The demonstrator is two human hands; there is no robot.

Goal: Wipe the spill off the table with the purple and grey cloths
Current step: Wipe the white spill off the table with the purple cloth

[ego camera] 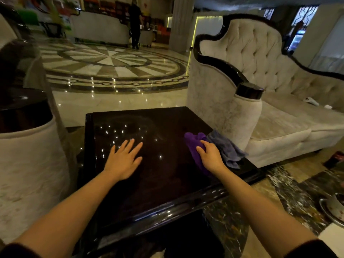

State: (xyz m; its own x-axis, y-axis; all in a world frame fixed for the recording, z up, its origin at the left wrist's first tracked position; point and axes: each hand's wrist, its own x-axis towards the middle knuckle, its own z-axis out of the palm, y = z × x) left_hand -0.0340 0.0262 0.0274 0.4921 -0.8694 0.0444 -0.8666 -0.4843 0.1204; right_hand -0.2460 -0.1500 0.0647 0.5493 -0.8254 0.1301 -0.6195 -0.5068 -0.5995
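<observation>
A dark glossy square table stands in front of me, with faint wet smears near its far side. My left hand lies flat on the tabletop, fingers spread, holding nothing. A purple cloth lies crumpled at the table's right side, and my right hand rests on it with fingers curled over the fabric. A grey cloth lies bunched just right of the purple one, at the table's right edge, touching it.
A cream tufted sofa stands close on the right, its armrest beside the table. A cream armchair stands at the left. A cup on a saucer sits at the lower right. Far back, a person stands on the marble floor.
</observation>
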